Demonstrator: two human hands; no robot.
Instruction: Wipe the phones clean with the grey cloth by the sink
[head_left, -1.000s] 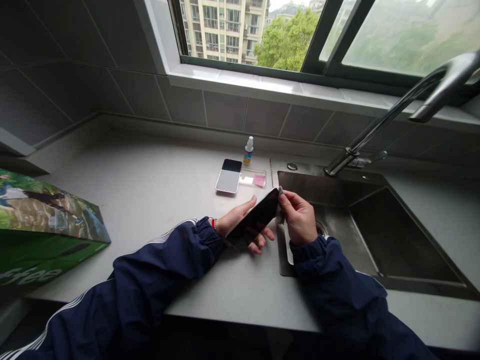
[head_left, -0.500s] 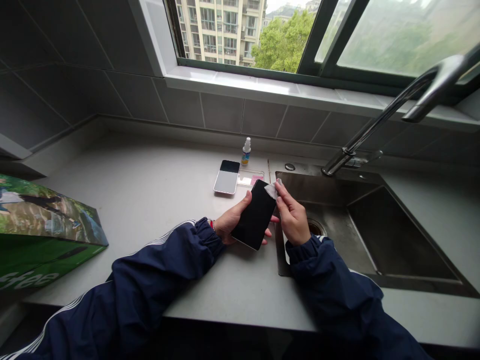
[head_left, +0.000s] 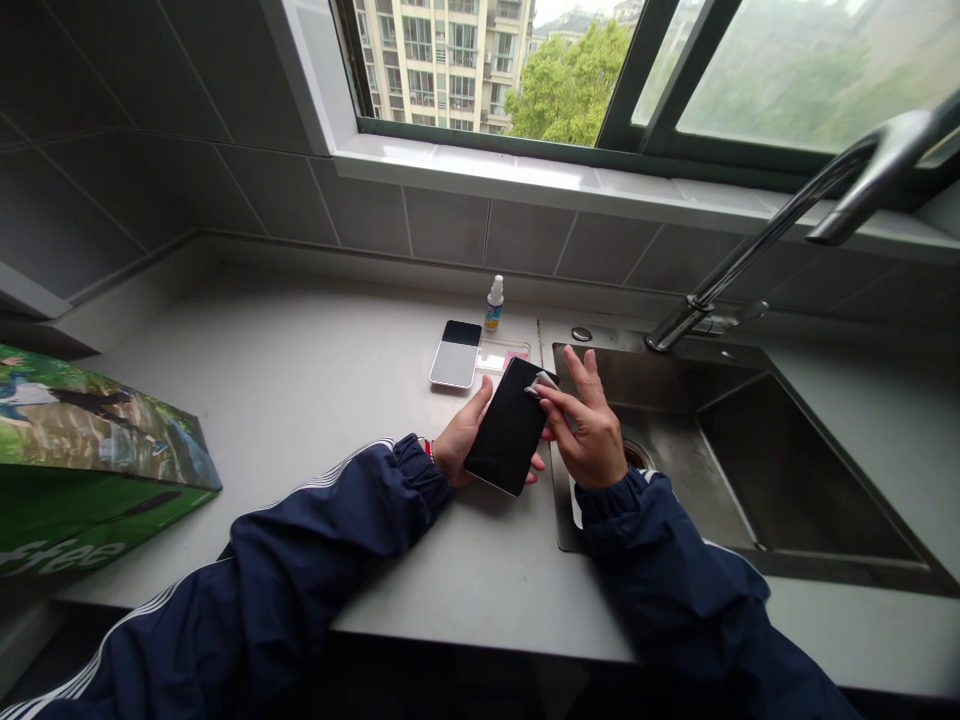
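Observation:
A black smartphone (head_left: 506, 432) lies tilted in my left hand (head_left: 459, 440), screen up, with the thumb along its left edge and fingertips showing at its right edge. Pinched between the thumb and a finger of my right hand (head_left: 592, 435) is a small light grey cleaning cloth (head_left: 546, 380), which touches the upper right part of the screen. Two other fingers of that hand stick up, away from the glass. Behind the phone, a second phone (head_left: 456, 355) rests on the counter beside a clear phone case (head_left: 499, 354). A small white spray bottle (head_left: 493, 305) stands upright just beyond them.
To my right a steel sink (head_left: 667, 400) is set into the pale counter (head_left: 322, 370), with a chrome faucet (head_left: 735, 265) arching over it. A green printed box (head_left: 112, 470) sits at the left. A window (head_left: 495, 70) is ahead.
My right hand has shifted the cloth slightly left and down from the phone's top right corner onto the screen. Two of its fingers have lifted and spread. The left hand barely moved.

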